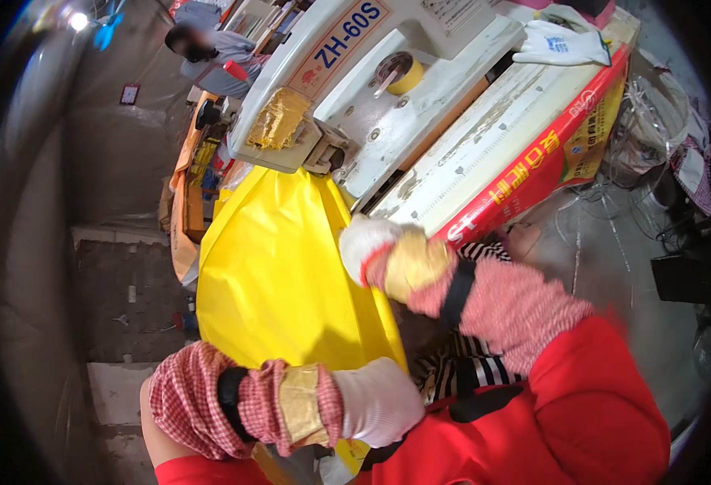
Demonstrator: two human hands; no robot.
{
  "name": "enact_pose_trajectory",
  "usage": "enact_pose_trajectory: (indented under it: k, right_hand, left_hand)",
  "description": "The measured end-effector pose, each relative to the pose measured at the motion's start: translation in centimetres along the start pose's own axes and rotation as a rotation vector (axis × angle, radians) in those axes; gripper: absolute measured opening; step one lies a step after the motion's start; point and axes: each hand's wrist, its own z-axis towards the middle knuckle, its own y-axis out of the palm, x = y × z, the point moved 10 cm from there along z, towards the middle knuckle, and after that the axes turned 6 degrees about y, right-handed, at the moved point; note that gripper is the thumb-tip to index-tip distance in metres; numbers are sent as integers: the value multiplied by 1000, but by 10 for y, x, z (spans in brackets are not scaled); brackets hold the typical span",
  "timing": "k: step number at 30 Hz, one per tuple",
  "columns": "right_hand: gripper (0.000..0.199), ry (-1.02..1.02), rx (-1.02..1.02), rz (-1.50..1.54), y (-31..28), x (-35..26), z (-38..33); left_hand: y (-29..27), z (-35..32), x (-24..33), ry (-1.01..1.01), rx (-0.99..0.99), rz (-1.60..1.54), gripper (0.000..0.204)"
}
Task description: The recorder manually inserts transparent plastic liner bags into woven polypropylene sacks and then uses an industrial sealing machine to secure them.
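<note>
A large yellow plastic-looking sheet (270, 275) hangs from the sewing head of a pale grey industrial sewing machine (420, 24) down toward my body. My left hand (384, 402), in a white knit glove, is curled at the sheet's lower edge, near my lap; its fingers are tucked out of sight around the folds there. Along the right side of the sheet, beside the machine table, is my gloved right hand (369, 245). It looks rounded and slightly blurred, and its fingers do not show. Red checked sleeve covers with black bands wrap both my forearms.
A tape roll (406, 74) rests on the machine bed. One loose white glove (564, 43) lies on the worn white table (452, 149). Red and yellow printed sacking (533, 166) covers the table's near edge. Another person (218, 56) sits beyond. Clear strands hang at right.
</note>
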Motion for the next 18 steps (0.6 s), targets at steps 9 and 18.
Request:
enact_pose_trajectory:
  k: [9,18]
  right_hand:
    - [39,270,227,25,18,16,-45]
    - [20,1383,755,-1050,-8,24,16]
  left_hand:
    - [28,-7,0,-138,-317,-142,21]
    - [-2,-16,-19,-203,-190,-88,26]
